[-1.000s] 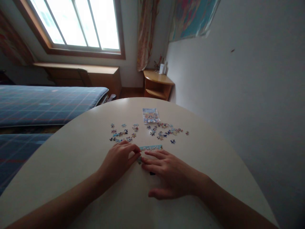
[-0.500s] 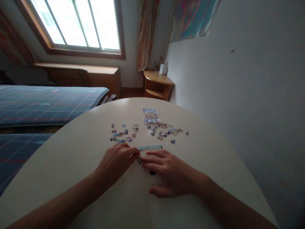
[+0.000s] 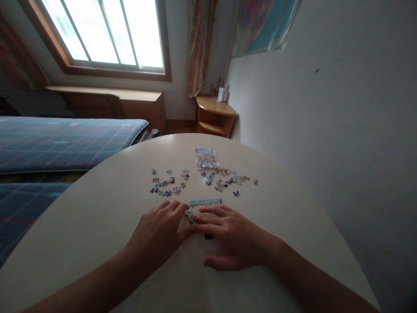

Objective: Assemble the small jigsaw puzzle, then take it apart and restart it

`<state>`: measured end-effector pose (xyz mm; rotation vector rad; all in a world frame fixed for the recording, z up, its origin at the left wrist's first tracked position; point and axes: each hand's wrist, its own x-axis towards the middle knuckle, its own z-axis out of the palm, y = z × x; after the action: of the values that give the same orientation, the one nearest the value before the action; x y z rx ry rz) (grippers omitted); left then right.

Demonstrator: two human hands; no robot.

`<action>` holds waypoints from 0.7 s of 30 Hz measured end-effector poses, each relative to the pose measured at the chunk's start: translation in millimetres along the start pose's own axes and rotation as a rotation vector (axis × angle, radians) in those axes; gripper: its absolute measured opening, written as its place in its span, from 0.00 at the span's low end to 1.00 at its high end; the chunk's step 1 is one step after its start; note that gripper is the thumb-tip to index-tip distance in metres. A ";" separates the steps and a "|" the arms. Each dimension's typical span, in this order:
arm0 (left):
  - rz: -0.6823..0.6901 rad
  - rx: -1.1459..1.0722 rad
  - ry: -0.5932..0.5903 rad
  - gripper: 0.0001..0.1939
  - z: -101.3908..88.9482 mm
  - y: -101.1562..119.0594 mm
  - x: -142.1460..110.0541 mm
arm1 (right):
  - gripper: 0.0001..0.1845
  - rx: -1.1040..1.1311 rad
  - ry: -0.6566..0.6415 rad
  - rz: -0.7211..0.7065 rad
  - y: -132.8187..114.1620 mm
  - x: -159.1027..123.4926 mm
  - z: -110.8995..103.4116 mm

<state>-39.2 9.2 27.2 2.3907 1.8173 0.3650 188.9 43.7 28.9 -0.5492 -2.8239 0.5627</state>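
Note:
My left hand [image 3: 162,224] rests beside a small puzzle section [image 3: 190,217], its fingers arched and its thumb stretched apart toward my right hand's fingertips. My right hand [image 3: 228,237] lies over the table with its fingers spread and touches the right side of that section. Part of the puzzle is hidden under the right hand; a dark piece [image 3: 208,236] shows below its fingers. Just beyond the hands lies a joined puzzle strip [image 3: 205,202] with a light blue edge.
Loose puzzle pieces lie in a left group [image 3: 167,192] and a right group [image 3: 224,182] on the round white table [image 3: 286,208]. Behind them is a printed picture sheet [image 3: 206,158]. A plaid mattress [image 3: 65,143] stands at the left, a wall [image 3: 352,130] at the right.
The left thumb and forefinger have come apart from around the small section. The thumb has swung down and right toward the right hand, which has hardly moved.

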 end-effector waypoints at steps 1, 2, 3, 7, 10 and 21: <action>0.004 0.002 -0.018 0.15 0.9 1.5 -0.9 | 0.36 0.006 0.003 -0.001 0.3 -0.2 0.4; 0.005 -0.001 -0.039 0.13 1.6 2.0 -1.0 | 0.36 0.011 0.008 -0.001 0.7 -0.4 0.9; 0.006 -0.009 -0.058 0.10 2.1 1.4 -0.4 | 0.36 0.016 0.016 0.000 1.1 -0.5 1.5; 0.004 -0.088 -0.088 0.09 2.9 -6.3 4.2 | 0.34 0.030 0.045 -0.009 2.8 -0.6 3.0; 0.031 -0.142 -0.086 0.11 4.8 -12.3 6.2 | 0.32 0.027 0.057 -0.026 4.2 -0.4 3.5; 0.073 -0.209 -0.127 0.12 2.4 -17.6 8.4 | 0.27 0.024 0.048 -0.037 6.2 -2.3 3.5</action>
<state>-52.9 22.2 21.7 2.2853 1.5587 0.3805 191.9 47.0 23.0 -0.4983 -2.7726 0.5687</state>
